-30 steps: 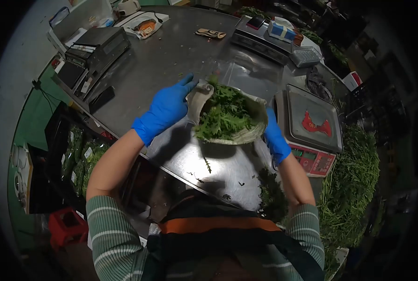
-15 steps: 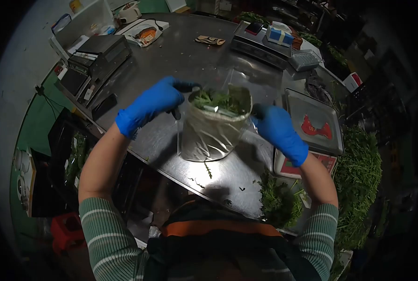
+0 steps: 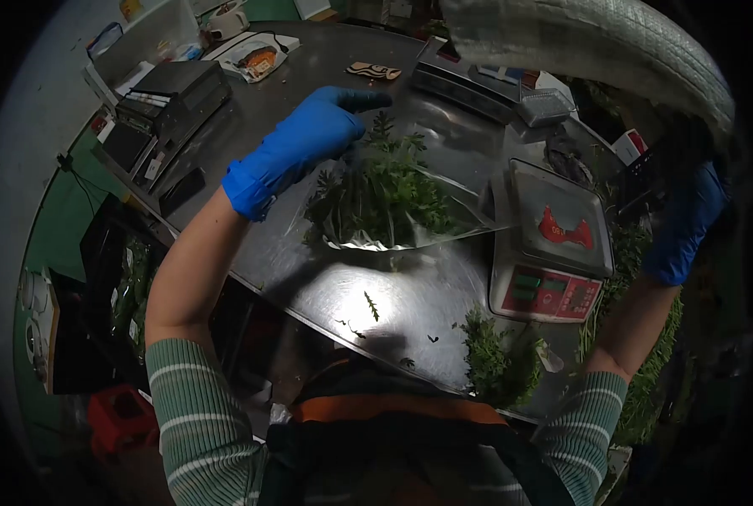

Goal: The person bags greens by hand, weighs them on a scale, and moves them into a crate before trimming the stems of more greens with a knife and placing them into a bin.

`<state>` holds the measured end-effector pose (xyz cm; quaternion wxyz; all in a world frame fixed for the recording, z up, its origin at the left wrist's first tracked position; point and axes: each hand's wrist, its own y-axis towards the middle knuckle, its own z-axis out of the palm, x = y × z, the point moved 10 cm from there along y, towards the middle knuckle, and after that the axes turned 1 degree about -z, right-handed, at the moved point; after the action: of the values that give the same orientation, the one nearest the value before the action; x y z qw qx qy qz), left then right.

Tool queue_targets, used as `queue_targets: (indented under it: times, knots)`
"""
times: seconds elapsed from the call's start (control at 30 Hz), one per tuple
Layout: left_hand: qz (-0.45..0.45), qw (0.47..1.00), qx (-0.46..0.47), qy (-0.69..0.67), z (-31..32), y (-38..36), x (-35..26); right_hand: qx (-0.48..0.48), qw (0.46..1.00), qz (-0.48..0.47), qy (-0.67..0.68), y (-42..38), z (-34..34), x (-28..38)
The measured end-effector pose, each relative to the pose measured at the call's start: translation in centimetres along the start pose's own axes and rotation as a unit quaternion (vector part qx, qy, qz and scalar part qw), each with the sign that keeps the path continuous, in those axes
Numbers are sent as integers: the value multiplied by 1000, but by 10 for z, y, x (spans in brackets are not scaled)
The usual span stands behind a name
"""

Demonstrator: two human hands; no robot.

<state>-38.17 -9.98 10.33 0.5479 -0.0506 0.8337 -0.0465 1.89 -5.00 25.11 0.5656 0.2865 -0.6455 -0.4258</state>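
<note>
The person's left hand (image 3: 322, 126), in a blue glove, is over the table (image 3: 444, 295) at the far left edge of a clear bag (image 3: 469, 221). 1 finger points right with a dark tip and the others curl under; whether they pinch the bag cannot be told. The bag lies on the table in front of the person, with leafy greens (image 3: 385, 194) bunched inside its left part and some leaf tips reaching up beside the left hand. Its right part is a flat, see-through fold that runs toward the red-and-white scale (image 3: 553, 291).

The right hand (image 3: 693, 211), gloved in blue too, is raised well out to the right, its fingers clamped on the right end of a pale silvery tube (image 3: 596, 46), though shadow hides how each finger sits. The tube slants across the far right, up in the air and well apart from the bag.

On the scale's pan lies a red piece (image 3: 566, 229) shaped like a bow tie. Near and to the left of the scale, loose greens (image 3: 499, 358) lie on the table, and a small sprig (image 3: 371, 306) lies in the bright patch near the bag. A larger heap of greens (image 3: 646, 371) fills the right side, partly behind the right forearm. Farther back are a 2nd scale (image 3: 465, 84) and a patterned packet (image 3: 373, 71).
</note>
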Motion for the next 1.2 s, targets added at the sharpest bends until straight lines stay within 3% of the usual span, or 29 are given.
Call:
queue_targets:
  times: [0.03,0.07,0.1,0.13,0.2,0.23,0.27,0.3,0.33,0.37,0.43,0.47,0.5,0.57,0.6,0.63,0.67,0.73,0.8,0.87,0.93,1.17,1.2]
  knots:
    - [15,1000,-2,27,2,1,-5,-18,997,-39,-62,4,-17,0]
    - [15,1000,3,26,6,0,-1,-12,999,-13,-51,-7,-23,-24]
    - [93,995,-22,39,6,-8,-7,-5,999,14,-40,-29,-25,-54]
    - [168,983,-46,51,6,-20,-10,35,992,-8,-124,-52,-20,-69]
    - [137,986,-13,92,25,-45,23,84,975,-18,-207,-86,-12,-76]
    - [111,985,15,132,34,-55,45,235,918,-61,-314,-111,22,-74]
    - [99,987,20,128,32,-60,84,380,825,-105,-405,-145,48,-80]
    - [175,952,87,234,46,-72,123,392,822,-97,-401,-165,46,-85]
    - [250,897,151,332,61,-89,147,396,774,-55,-491,-185,38,-106]
    - [241,901,155,327,55,-92,151,393,716,-17,-577,-197,29,-120]
    - [15,879,-12,476,-3,-71,180,380,814,44,-438,-211,71,-80]
    - [43,817,-49,573,-3,-67,188,418,834,79,-351,-236,102,-65]
    - [41,818,-47,571,6,-67,192,449,847,111,-261,-262,133,-50]
    - [228,744,2,628,66,-70,168,563,817,59,-115,-340,191,-31]
    - [226,746,5,627,80,-67,169,607,784,60,-118,-378,209,-34]
    - [314,752,59,577,109,-75,162,651,748,61,-119,-411,221,-38]
    - [396,749,109,519,132,-88,158,654,744,62,-117,-430,226,-44]
    - [402,739,134,524,148,-83,170,685,711,13,-161,-459,233,-52]
    - [410,725,158,531,153,-81,184,690,711,-1,-137,-460,232,-48]
    - [322,766,189,524,147,-68,205,692,712,-10,-118,-458,232,-44]
    - [332,773,178,511,149,-70,209,729,673,-24,-118,-466,234,-41]
    - [318,806,159,474,154,-70,224,757,645,28,-104,-474,243,-38]
    - [320,806,160,473,156,-70,227,801,582,34,-136,-486,247,-45]
